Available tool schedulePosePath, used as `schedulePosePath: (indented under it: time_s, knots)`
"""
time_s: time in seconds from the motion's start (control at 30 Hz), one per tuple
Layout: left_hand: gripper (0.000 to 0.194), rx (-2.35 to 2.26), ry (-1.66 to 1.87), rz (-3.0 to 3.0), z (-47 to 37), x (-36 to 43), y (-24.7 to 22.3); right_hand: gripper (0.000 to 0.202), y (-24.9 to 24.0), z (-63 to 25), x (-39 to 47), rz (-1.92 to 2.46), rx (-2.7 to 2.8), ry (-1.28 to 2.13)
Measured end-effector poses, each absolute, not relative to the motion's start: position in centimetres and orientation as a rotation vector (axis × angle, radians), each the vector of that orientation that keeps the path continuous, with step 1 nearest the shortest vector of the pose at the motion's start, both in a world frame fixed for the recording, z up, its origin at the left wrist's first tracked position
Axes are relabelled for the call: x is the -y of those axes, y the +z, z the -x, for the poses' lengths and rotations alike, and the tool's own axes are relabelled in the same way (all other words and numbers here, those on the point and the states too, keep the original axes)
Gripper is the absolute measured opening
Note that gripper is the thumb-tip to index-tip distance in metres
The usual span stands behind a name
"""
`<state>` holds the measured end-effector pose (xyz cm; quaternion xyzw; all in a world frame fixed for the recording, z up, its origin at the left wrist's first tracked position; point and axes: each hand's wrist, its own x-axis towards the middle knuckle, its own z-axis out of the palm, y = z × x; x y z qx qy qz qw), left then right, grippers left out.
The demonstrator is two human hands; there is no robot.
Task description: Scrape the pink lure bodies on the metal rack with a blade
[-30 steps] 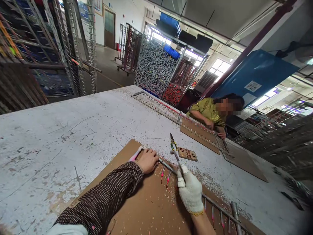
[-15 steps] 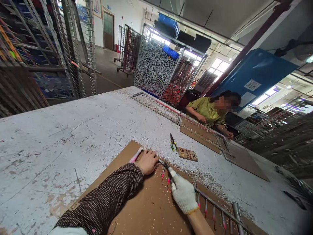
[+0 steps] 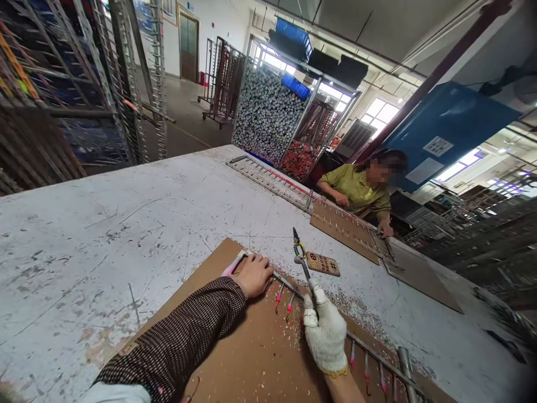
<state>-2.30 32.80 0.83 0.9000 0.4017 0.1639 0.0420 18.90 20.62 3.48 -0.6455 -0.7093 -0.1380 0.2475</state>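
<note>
My bare left hand [image 3: 254, 276] is closed on the left part of a metal rack bar [image 3: 288, 284], near its pink and white end [image 3: 235, 263]. My right hand [image 3: 326, 331], in a white knitted glove, is closed round a dark metal tool [image 3: 305, 268] that points up and away, above the bar. Small pink pieces with hooks [image 3: 289, 309] hang from the bar between my hands, and more [image 3: 367, 372] hang right of the glove. Brown cardboard [image 3: 251, 358] lies beneath, strewn with chips.
Pliers [image 3: 296, 238] with green and yellow handles and a phone in a patterned case [image 3: 323, 263] lie beyond my right hand. Across the white table [image 3: 126, 224], a person [image 3: 356, 187] in a yellow-green top works at another rack [image 3: 268, 180]. Tall racks [image 3: 159, 84] stand at the left.
My right hand has moved a little right, and the tool has lifted off the bar to point up. My left hand stays put. The person across the table has shifted their arm.
</note>
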Motion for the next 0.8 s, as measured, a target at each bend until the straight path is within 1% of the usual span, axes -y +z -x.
schedulePosePath:
  time_s: [0.13, 0.3, 0.37, 0.47, 0.57, 0.63, 0.8]
  knots:
    - [0.019, -1.245, 0.502, -2.738, 2.3, -32.8, 0.8, 0.050, 2.9, -19.3, -20.9, 1.830, 2.209, -0.266]
    - [0.020, -1.252, 0.507, -2.745, 2.2, -32.7, 0.7, 0.048, 2.8, -19.5, -20.8, 1.722, 1.916, -0.352]
    - [0.021, -1.270, 0.515, -2.735, 2.1, -32.7, 0.7, 0.051, 2.7, -19.4, -20.9, 1.756, 2.022, -0.312]
    - [0.020, -1.272, 0.511, -2.728, 2.1, -32.6, 0.7, 0.053, 2.4, -19.4, -21.0, 1.863, 2.210, -0.159]
    - [0.020, -1.262, 0.507, -2.734, 2.1, -32.6, 0.7, 0.049, 2.2, -19.4, -20.9, 1.829, 2.008, -0.193]
    - [0.021, -1.271, 0.511, -2.731, 2.1, -32.6, 0.7, 0.049, 2.1, -19.4, -21.0, 1.798, 1.925, -0.222]
    - [0.021, -1.287, 0.506, -2.719, 2.0, -32.6, 0.5, 0.054, 2.3, -19.1, -21.3, 1.877, 2.180, -0.083]
